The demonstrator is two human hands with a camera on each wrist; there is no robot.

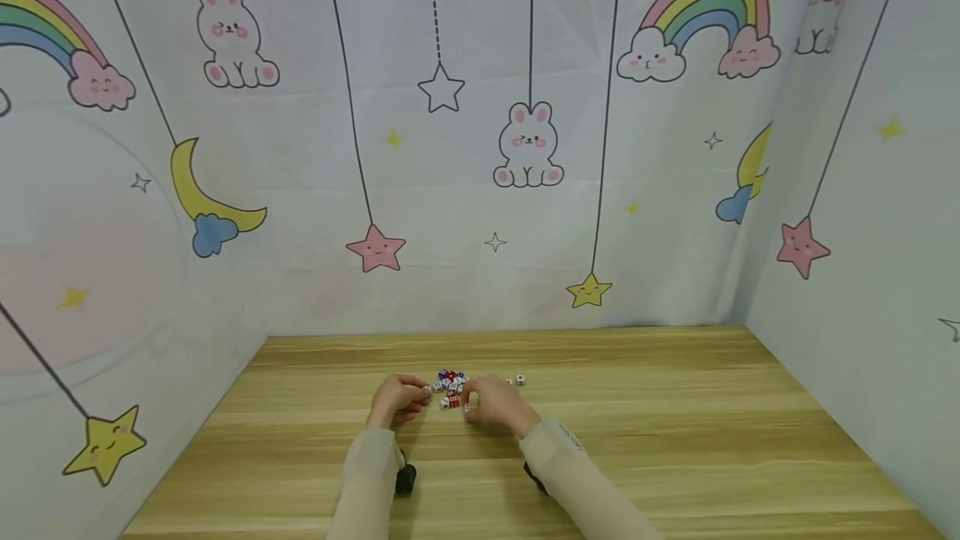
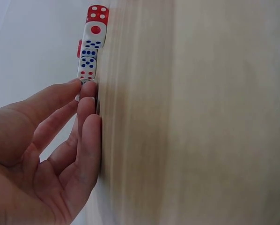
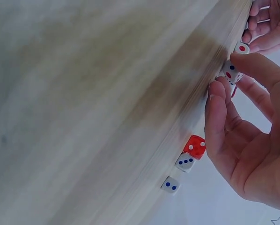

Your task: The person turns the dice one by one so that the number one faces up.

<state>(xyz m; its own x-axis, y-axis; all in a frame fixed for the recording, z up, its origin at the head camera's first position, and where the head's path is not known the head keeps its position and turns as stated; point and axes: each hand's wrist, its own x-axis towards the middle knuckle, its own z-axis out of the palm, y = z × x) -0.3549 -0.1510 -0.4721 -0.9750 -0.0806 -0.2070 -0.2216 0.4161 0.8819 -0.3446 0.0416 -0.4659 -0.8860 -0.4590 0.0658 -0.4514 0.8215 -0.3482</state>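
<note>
A small cluster of dice, white, red and blue, lies on the wooden table between the two hands. My left hand pinches a white die between thumb and fingertips at the cluster's left side; the fingers partly cover it in the left wrist view. On the right, my right hand grips another white die with a red and a blue dot showing, low over the table. Beside the left hand, a red die with white dots stands out among white ones.
To the right of the right hand sit a few separate dice: a red one, a white one with three blue dots and a white one with two. A patterned cloth wall borders the table's back and sides.
</note>
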